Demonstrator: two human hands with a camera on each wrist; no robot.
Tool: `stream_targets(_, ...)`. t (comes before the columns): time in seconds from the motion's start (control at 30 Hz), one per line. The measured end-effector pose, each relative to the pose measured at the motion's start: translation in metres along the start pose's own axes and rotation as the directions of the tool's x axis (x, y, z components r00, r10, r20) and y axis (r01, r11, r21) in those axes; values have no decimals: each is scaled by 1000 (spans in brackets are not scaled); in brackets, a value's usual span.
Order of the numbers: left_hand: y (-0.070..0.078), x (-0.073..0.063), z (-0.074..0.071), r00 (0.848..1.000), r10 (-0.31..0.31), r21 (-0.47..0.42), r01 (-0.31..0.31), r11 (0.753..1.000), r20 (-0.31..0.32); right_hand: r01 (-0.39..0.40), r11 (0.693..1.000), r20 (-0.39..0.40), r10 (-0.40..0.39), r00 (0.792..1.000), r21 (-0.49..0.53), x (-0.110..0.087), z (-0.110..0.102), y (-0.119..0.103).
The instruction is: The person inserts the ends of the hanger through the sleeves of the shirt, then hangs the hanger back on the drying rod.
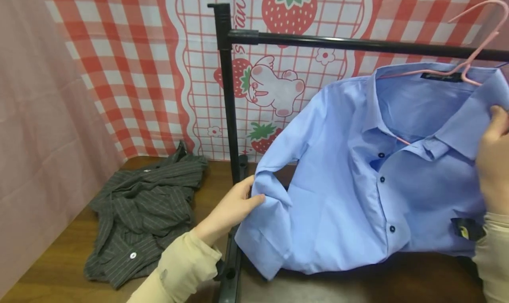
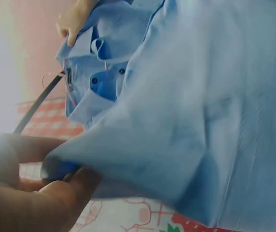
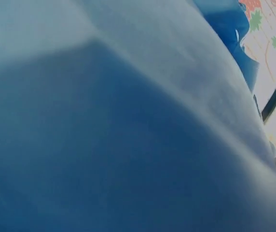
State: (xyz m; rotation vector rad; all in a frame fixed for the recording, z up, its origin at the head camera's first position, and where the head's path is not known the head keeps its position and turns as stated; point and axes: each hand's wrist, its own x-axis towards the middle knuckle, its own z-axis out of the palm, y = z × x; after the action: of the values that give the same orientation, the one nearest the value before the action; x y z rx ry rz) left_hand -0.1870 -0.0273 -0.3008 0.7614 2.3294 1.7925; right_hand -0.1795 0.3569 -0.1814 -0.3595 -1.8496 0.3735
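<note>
A light blue button-up shirt [image 1: 338, 197] is on a pink hanger [image 1: 483, 42], its front facing me and its dark buttons visible. The hanger's hook rises above the rack bar in the head view. My left hand [image 1: 230, 206] pinches the shirt's sleeve, which bends and folds at the fingers; the left wrist view shows thumb and fingers around the sleeve cloth [image 2: 143, 140]. Up at the collar on the far right, my right hand [image 1: 495, 161] grips the shirt near the shoulder, partly cut off by the frame edge. Blue cloth [image 3: 128, 135] fills most of the right wrist view.
A black clothes rack [image 1: 230, 100] stands on the wooden table [image 1: 51, 259], its bar [image 1: 338, 42] running right behind the shirt. To its left lies a crumpled dark striped shirt [image 1: 147, 210]. Behind hangs a red checked strawberry cloth [image 1: 131, 64]; a pink curtain [image 1: 36, 117] borders the left.
</note>
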Motion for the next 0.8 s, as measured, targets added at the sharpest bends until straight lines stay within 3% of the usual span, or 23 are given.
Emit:
stream_targets(0.07,-1,3,5,999,18,23,-19,1000,33,-55,998,47,54,997,20,-3,-3,-6)
stream_targets(0.17,-3,7,14,995,38,112,-49,993,94,-18,1000,76,17,997,9,-7,-4,-11)
stream_targets(0.3,-5,10,23,988,68,254,-101,962,137,-31,1000,112,31,993,0,-12,-3,-12)
stream_targets(0.4,-6,13,28,981,112,347,-161,924,156,1,1000,109,1,994,-16,-20,-4,-10)
stream_targets(0.53,-12,17,37,971,126,441,-205,874,201,125,989,38,-122,992,-74,-33,0,-4)
stream_targets(0.7,-19,18,47,959,71,540,-215,814,274,184,973,-36,-190,981,-138,-43,5,0)
stream_targets(0.8,-21,19,51,939,25,590,-237,772,344,201,965,-51,-212,976,-171,-48,6,-1)
